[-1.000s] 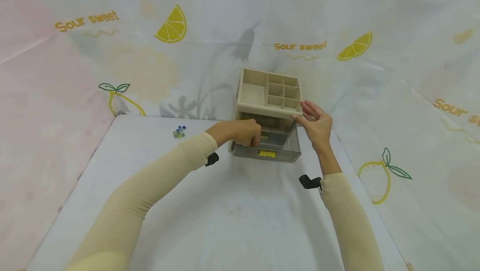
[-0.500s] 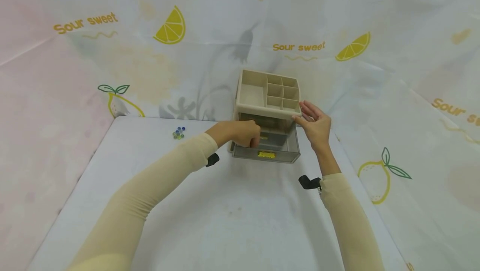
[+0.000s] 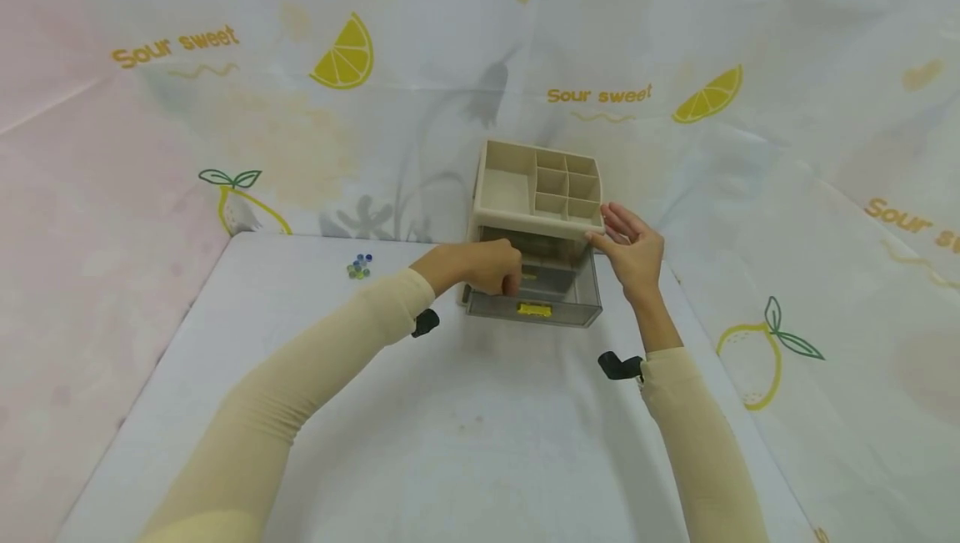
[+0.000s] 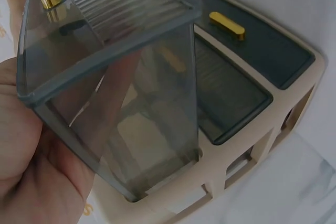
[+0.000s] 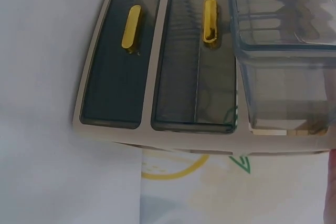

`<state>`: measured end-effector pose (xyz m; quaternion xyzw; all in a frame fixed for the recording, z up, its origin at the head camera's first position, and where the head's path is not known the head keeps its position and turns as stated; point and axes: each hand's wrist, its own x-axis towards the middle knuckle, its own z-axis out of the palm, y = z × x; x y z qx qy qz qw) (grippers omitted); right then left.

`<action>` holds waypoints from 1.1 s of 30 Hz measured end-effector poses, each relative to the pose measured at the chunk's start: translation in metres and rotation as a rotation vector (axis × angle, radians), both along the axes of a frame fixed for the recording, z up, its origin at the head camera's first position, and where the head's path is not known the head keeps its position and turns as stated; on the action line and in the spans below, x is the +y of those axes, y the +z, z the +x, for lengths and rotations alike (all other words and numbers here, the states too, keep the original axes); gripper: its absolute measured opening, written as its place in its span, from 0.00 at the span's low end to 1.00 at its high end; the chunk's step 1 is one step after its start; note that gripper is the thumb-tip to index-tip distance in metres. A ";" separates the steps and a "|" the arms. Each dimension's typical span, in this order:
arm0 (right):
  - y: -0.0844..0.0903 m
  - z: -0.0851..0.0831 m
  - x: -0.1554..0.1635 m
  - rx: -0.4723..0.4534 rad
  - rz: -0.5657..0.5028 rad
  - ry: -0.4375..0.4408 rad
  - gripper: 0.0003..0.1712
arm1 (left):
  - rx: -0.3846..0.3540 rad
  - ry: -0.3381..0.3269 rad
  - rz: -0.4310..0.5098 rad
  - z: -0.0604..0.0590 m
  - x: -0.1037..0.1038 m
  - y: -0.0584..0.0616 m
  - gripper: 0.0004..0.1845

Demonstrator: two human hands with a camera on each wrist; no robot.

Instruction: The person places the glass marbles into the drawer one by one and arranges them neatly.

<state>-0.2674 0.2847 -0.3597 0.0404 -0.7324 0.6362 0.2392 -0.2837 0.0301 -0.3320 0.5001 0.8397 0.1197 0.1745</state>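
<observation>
A beige desk organizer (image 3: 506, 220) with a divided top tray stands against the back wall. Its top drawer (image 3: 566, 314), smoky and see-through with a yellow handle (image 3: 534, 309), is pulled out. My left hand (image 3: 487, 266) reaches down into that drawer, its fingertips hidden in the head view; through the wall in the left wrist view, fingers show blurred beside the palm (image 4: 26, 166), and whether they hold anything is unclear. With thumb in front and fingers at the side, my right hand (image 3: 633, 255) grips the organizer's upper right corner. Several glass marbles (image 3: 359, 267) lie to the left.
Two lower drawers, one in the middle (image 5: 197, 82) and one at the bottom (image 5: 113, 85), sit closed in the organizer. A white table (image 3: 375, 451) spreads in front. Lemon-printed cloth (image 3: 420, 34) hangs behind and at both sides.
Both hands, the pulled-out drawer and the marbles keep their places; only the head view shifts very slightly.
</observation>
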 end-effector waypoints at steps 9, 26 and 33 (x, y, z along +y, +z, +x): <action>0.001 -0.001 0.001 0.008 0.004 0.010 0.34 | -0.013 -0.032 0.303 -0.005 -0.011 -0.011 0.05; 0.001 0.000 0.001 0.001 0.001 -0.019 0.33 | -0.075 0.151 0.836 -0.018 -0.050 -0.031 0.09; 0.002 0.002 -0.001 -0.016 -0.006 -0.009 0.34 | -0.090 0.353 0.938 -0.030 -0.082 -0.044 0.09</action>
